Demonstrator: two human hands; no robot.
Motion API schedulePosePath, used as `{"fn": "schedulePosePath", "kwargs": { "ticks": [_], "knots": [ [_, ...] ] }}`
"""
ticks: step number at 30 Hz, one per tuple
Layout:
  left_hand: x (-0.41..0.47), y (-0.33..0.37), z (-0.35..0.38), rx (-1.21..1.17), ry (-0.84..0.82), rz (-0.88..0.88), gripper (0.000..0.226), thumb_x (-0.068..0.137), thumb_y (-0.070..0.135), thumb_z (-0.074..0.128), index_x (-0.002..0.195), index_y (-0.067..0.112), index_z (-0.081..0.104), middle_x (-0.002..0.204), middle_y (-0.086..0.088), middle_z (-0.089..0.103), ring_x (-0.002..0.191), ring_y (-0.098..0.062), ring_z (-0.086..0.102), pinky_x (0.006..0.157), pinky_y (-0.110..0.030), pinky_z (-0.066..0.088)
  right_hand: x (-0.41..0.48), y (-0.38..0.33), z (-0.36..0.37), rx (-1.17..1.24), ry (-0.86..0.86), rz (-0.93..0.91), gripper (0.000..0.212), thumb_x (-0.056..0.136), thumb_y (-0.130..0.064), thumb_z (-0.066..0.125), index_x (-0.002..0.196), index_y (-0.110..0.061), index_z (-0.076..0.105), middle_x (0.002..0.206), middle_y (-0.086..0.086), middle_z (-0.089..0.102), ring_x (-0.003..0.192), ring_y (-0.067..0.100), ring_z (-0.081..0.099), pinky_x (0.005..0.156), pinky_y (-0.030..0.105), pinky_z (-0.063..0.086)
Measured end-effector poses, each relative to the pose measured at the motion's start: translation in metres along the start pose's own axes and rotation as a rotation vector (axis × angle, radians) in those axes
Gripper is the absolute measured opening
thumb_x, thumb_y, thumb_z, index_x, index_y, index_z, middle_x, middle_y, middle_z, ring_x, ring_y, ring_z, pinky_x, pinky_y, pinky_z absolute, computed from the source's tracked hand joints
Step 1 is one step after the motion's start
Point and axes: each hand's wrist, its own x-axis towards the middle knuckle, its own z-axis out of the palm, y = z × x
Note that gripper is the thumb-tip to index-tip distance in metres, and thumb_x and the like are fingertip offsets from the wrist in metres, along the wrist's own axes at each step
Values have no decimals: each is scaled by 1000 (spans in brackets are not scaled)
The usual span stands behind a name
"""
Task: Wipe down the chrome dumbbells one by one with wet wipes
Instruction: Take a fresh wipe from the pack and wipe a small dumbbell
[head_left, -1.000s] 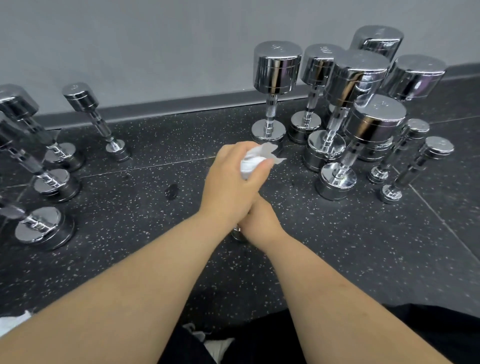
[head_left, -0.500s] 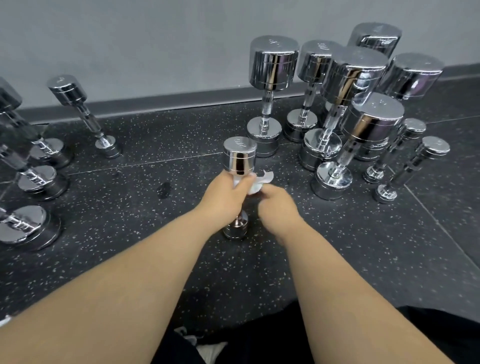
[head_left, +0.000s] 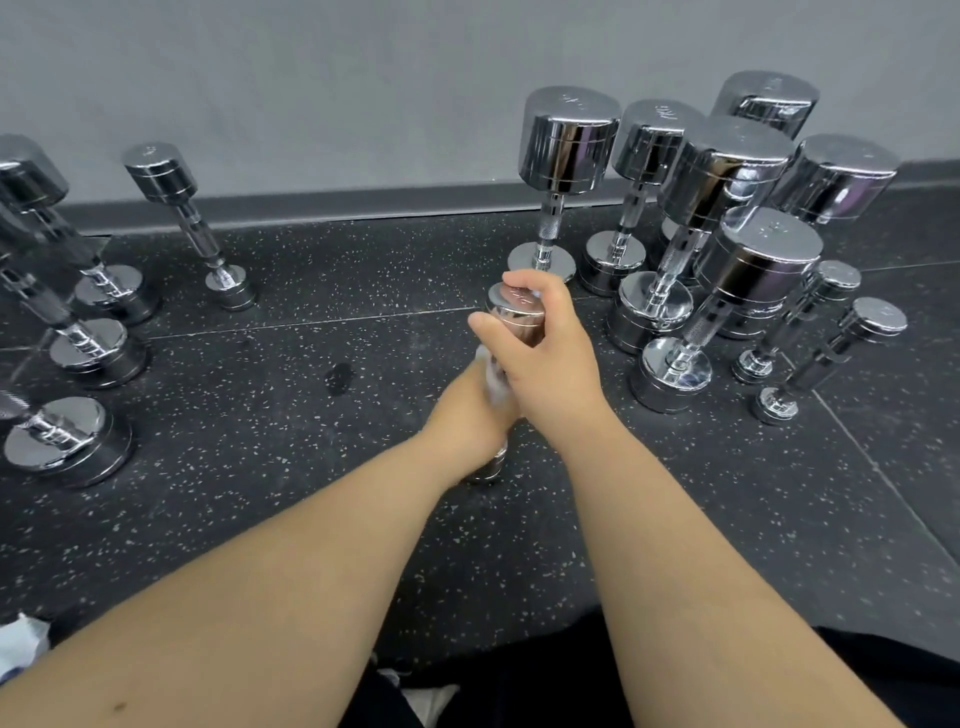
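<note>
- The small dumbbell (head_left: 511, 310) stands on end on the speckled floor (head_left: 363, 519), in the open stretch between two groups of chrome weights; set upright like this, its shaft is reachable all round
- The right hand (head_left: 550, 358) has its grip closed over the top head, fingers curled across the cap and thumb on the near side; I judge this is to steady the narrow weight so it neither tips nor turns while rubbed
- The left hand (head_left: 467, 421) is wrapped round the shaft below, its grip closed on the wet wipe (head_left: 492, 382); only a pale, blurred bit of the wipe shows between the two hands
- The lower head peeks out under the left wrist, touching the floor
- The right cluster (head_left: 571, 140) stands packed near the wall, the left group (head_left: 67, 441) well apart; probably one lot is wiped and the other waiting, but which is which cannot be told
- A dark damp-looking spot (head_left: 338, 375) lies left of the hands; a pale crumpled thing (head_left: 21, 644) at the lower left edge is too cropped to name
</note>
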Motion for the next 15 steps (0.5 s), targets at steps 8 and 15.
{"fn": "schedulePosePath", "kwargs": {
  "ticks": [8, 15],
  "knots": [
    [-8, -20, 9, -81, -38, -79, 26, 96, 20, 51, 119, 31, 51, 109, 5, 65, 103, -16, 60, 91, -35, 49, 3, -2, 0, 44, -56, 32, 47, 85, -27, 76, 122, -39, 50, 103, -23, 60, 80, -11, 57, 73, 5, 43],
    [-13, -52, 11, 341, -109, -112, 25, 101, 42, 46, 105, 18, 52, 111, -2, 57, 103, -24, 54, 95, -42, 44, 10, 8, -10, 152, 15, 110, 48, 84, -29, 75, 120, -43, 47, 97, -13, 64, 80, 7, 61, 76, 29, 52]
  ]
}}
